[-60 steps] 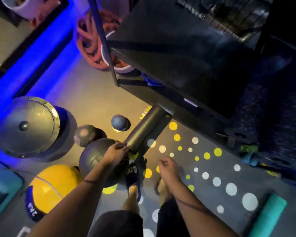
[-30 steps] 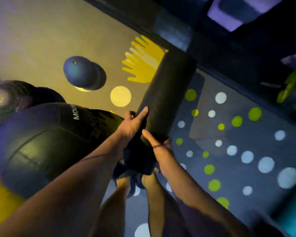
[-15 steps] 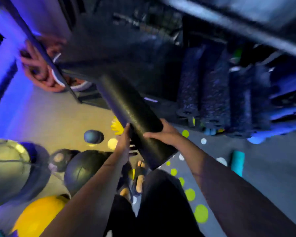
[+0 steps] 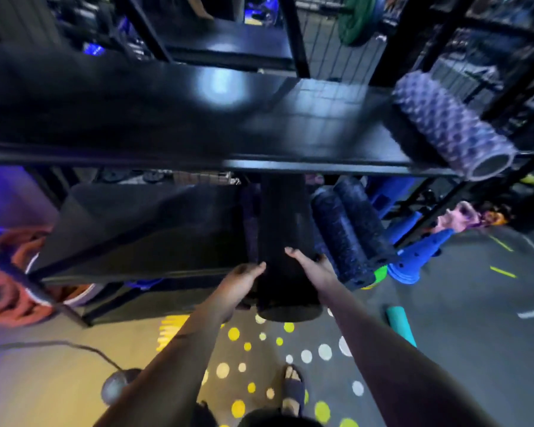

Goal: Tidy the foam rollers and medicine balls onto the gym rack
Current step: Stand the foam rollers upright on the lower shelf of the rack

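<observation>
Smooth blk foam roller (image 4: 285, 241), lengthwise on mid rack shelf (image 4: 142, 229), end overhanging, 2 speckled rollers (image 4: 349, 235) beside

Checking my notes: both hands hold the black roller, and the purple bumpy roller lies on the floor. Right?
No: the head view shows the purple bumpy roller lying on the upper shelf instead. The left hand and right hand do hold the black roller.

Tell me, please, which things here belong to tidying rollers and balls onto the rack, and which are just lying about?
Job: smooth black foam roller held by left hand and right hand; black rack shelf; teal foam roller and small dark ball on floor.
Lying about: blue cones; coiled orange rope; green weight plate.
</observation>
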{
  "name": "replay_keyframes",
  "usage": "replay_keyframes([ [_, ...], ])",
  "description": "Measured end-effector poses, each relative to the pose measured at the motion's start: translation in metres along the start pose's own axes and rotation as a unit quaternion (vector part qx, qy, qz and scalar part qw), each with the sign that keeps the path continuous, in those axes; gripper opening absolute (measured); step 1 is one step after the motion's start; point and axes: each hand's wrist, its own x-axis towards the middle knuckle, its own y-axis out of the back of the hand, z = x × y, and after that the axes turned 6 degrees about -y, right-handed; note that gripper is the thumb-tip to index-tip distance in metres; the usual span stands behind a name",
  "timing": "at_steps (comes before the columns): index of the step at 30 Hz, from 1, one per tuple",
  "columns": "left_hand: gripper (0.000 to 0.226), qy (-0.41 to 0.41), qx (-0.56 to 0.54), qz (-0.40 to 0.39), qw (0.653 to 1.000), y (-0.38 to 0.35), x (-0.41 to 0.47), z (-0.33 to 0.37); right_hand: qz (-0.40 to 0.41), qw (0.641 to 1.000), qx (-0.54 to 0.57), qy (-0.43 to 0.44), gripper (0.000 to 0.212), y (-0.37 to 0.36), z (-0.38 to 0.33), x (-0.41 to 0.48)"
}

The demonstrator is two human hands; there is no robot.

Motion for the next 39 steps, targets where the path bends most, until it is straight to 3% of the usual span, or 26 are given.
replay_keyframes([
  [2, 0.045, 0.012, 0.019, -0.021, 1.000, -0.029, 0.010, 0.017, 0.025, 0.999, 0.016, -0.018, 0.097, 0.033, -0.011, 0.014],
  [6, 0.042, 0.058, 0.033, -0.059, 0.996, -0.089, 0.037, 0.046, 0.060, 0.996, 0.062, -0.030, 0.087, 0.093, -0.024, 0.055],
  [9, 0.042, 0.086, -0.008, -0.092, 0.992, -0.142, 0.066, 0.058, 0.060, 0.995, 0.078, -0.027, 0.108, 0.133, -0.020, 0.101],
  [16, 0.041, 0.109, -0.136, -0.041, 0.984, -0.240, 0.140, 0.084, 0.059, 0.994, -0.021, 0.087, 0.082, 0.203, -0.042, 0.193],
  [19, 0.020, 0.103, -0.156, -0.008, 0.982, -0.265, 0.159, 0.098, 0.075, 0.984, -0.123, 0.103, 0.053, 0.226, -0.056, 0.195],
  [21, 0.014, 0.102, -0.145, -0.006, 0.984, -0.279, 0.163, 0.104, 0.085, 0.972, -0.205, 0.081, 0.051, 0.237, -0.050, 0.200],
  [23, 0.020, 0.107, -0.146, -0.026, 0.983, -0.290, 0.162, 0.105, 0.061, 0.972, -0.224, 0.046, 0.049, 0.242, -0.037, 0.209],
  [26, 0.035, 0.102, -0.136, -0.030, 0.985, -0.294, 0.168, 0.092, 0.035, 0.978, -0.206, 0.004, 0.028, 0.238, -0.024, 0.203],
  [33, 0.043, 0.085, -0.052, -0.050, 0.994, -0.294, 0.164, 0.084, 0.090, 0.977, -0.195, -0.005, 0.039, 0.257, 0.021, 0.178],
  [39, 0.025, 0.078, 0.017, -0.171, 0.982, -0.367, 0.143, 0.076, 0.192, 0.972, -0.123, -0.052, 0.042, 0.317, 0.072, 0.102],
])
